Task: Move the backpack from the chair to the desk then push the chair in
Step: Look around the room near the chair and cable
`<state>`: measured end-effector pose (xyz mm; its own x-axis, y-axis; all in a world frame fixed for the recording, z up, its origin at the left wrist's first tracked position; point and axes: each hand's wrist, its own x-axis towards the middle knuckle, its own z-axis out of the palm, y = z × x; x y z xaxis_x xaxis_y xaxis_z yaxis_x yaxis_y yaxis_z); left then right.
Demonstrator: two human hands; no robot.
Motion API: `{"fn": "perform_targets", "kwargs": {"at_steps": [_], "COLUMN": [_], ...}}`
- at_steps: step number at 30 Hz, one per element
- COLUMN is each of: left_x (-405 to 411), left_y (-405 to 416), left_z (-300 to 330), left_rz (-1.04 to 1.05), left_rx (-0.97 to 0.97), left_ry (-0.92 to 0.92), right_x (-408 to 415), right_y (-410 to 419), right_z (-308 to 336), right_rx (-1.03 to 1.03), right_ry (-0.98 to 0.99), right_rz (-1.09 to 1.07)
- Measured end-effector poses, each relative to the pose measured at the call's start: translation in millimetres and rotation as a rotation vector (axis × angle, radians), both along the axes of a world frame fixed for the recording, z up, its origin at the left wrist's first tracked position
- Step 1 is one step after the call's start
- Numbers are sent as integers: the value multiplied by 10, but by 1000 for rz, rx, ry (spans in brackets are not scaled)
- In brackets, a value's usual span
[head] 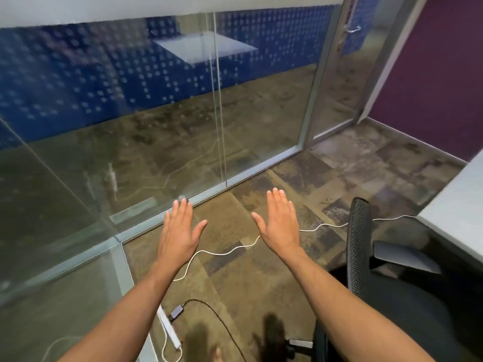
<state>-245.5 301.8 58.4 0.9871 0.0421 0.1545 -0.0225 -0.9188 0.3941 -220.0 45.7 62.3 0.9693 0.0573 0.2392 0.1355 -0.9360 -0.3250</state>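
Observation:
My left hand (180,226) and my right hand (279,220) are held out flat over the carpet, palms down, fingers apart, holding nothing. A black mesh-backed office chair (359,246) stands at the right, its seat (407,309) dark and partly cut off by the frame edge. The corner of a pale grey desk (457,205) shows at the far right, beyond the chair's grey armrest (402,256). No backpack is in view.
A glass partition (156,126) with a metal floor frame runs across the left and middle. A white cable (235,249) snakes over the carpet toward the desk. A white power strip (168,327) with a black adapter lies near my feet. A purple wall (431,74) stands at back right.

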Motion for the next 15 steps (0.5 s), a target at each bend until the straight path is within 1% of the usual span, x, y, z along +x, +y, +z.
{"fn": "perform_targets", "kwargs": {"at_steps": [8, 15], "left_x": [774, 1186], "left_y": [-210, -884], "left_z": [33, -26], "left_rz": [-261, -507], "left_rx": [18, 17], "left_ry": [5, -7], "right_x": [123, 72], "right_y": [-224, -656], "right_z": [90, 130], "right_rx": [6, -24], "right_ry": [-2, 20], "right_rz": [-271, -489]}}
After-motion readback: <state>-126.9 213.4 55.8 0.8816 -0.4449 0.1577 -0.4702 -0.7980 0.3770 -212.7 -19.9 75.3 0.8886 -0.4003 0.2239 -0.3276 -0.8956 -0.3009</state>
